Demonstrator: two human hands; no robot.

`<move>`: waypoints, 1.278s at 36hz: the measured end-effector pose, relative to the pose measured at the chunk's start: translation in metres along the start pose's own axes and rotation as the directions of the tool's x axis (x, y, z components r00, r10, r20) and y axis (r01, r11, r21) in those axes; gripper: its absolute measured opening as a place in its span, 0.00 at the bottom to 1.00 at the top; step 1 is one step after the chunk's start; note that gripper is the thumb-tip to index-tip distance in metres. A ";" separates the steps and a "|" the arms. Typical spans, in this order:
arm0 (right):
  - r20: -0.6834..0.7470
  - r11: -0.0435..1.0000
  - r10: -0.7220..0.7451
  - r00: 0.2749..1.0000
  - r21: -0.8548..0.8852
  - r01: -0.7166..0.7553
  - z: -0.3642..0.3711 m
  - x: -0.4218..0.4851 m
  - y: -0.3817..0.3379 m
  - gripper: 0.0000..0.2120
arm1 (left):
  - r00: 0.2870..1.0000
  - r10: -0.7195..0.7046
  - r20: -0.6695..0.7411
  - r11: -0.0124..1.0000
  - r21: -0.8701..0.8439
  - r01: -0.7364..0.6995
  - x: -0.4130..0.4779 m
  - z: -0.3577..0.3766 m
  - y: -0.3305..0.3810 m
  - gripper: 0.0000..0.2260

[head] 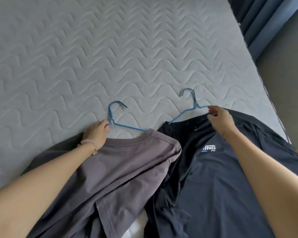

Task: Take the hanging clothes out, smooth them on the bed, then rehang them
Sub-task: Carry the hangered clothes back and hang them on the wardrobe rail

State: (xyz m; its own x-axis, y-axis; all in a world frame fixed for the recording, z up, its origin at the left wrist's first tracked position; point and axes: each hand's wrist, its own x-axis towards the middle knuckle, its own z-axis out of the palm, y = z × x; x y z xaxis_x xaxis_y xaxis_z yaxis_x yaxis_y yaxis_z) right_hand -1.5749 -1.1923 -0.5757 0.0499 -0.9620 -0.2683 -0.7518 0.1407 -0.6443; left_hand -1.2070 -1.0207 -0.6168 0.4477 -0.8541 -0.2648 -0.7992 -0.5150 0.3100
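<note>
Clothes are laid side by side at the near edge of the bed (93, 57): a grey shirt (127, 169) on the left, a black shirt (205, 177) on the right, each with a blue hanger at its collar. The left hanger (128, 127) is gripped at its neck by the left hand (96, 133), fingers curled round the wire. The right hanger (182, 115) is pinched at the black collar by the right hand (220, 121). A bracelet (91, 146) is worn on the left wrist.
</note>
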 end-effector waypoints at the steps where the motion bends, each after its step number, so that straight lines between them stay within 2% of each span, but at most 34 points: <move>1: 0.007 0.998 -0.009 1.000 -0.056 0.009 0.001 0.007 0.001 0.22 | 1.000 0.003 -0.004 1.000 0.017 -0.003 0.002 0.002 -0.001 0.10; 5: 0.038 0.975 -0.030 0.999 -0.221 0.038 0.009 0.033 0.012 0.23 | 0.997 -0.022 0.073 1.000 0.002 0.022 0.018 0.003 -0.003 0.11; 9: 0.005 0.924 -0.089 0.996 -0.374 0.084 0.018 0.046 0.022 0.22 | 0.990 -0.043 0.135 0.998 -0.045 0.049 0.029 0.003 -0.004 0.13; 14: -0.100 0.940 -0.086 0.991 -0.337 0.047 0.015 0.053 0.018 0.14 | 0.987 -0.060 0.148 0.998 -0.015 0.063 0.029 0.003 -0.004 0.11; 17: -0.134 0.913 -0.045 0.990 -0.408 -0.014 0.008 0.056 0.019 0.10 | 0.986 -0.050 0.161 0.997 -0.044 0.058 0.029 0.001 -0.003 0.11; 19: -0.108 0.867 -0.031 0.994 -0.498 -0.027 0.001 0.054 0.020 0.10 | 0.980 -0.058 0.189 0.995 -0.074 0.073 0.029 -0.002 -0.003 0.11; 21: -0.037 0.814 -0.052 0.998 -0.580 0.021 -0.006 0.049 0.024 0.10 | 0.972 -0.071 0.223 0.993 -0.080 0.091 0.029 -0.005 -0.001 0.12; 23: 0.028 0.780 -0.072 0.997 -0.621 0.073 -0.011 0.041 0.027 0.10 | 0.963 -0.090 0.254 0.990 -0.086 0.115 0.030 -0.008 0.000 0.13; 26: 0.043 0.745 -0.047 0.998 -0.664 0.064 -0.018 0.027 0.034 0.11 | 0.950 -0.095 0.296 0.987 -0.093 0.128 0.027 -0.015 0.003 0.14; 29: -0.003 0.805 -0.015 1.000 -0.593 0.011 -0.034 0.010 0.036 0.11 | 0.947 -0.067 0.313 0.986 -0.127 0.112 0.014 -0.029 0.007 0.14; 33: 0.034 0.914 -0.032 0.999 -0.404 0.043 -0.068 -0.012 0.012 0.09 | 0.965 -0.054 0.257 0.977 -0.186 0.104 -0.019 -0.067 0.006 0.11; 35: 0.049 0.922 -0.064 0.997 -0.379 0.078 -0.088 -0.028 -0.010 0.08 | 0.976 -0.023 0.217 0.976 -0.207 0.069 -0.038 -0.094 0.005 0.12; 39: 0.073 0.925 -0.159 0.985 -0.339 0.174 -0.119 -0.055 -0.059 0.05 | 0.981 -0.028 0.192 0.985 -0.164 0.060 -0.070 -0.153 0.006 0.04; 44: 0.078 0.900 -0.326 0.942 -0.280 0.334 -0.177 -0.106 -0.152 0.04 | 0.998 -0.050 0.029 0.989 -0.136 0.053 -0.112 -0.274 0.009 0.07; 46: 0.088 0.903 -0.348 0.933 -0.234 0.359 -0.198 -0.126 -0.190 0.04 | 0.999 -0.038 -0.029 0.992 -0.118 0.034 -0.129 -0.322 0.010 0.06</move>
State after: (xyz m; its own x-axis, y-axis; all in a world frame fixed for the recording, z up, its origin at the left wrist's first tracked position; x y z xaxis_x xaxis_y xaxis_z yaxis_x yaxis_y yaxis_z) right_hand -1.5684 -1.1437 -0.2773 0.3661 -0.9263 -0.0889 -0.8152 -0.2731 -0.5108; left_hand -1.1437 -0.9395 -0.2854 0.4895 -0.8356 -0.2495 -0.7302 -0.5492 0.4064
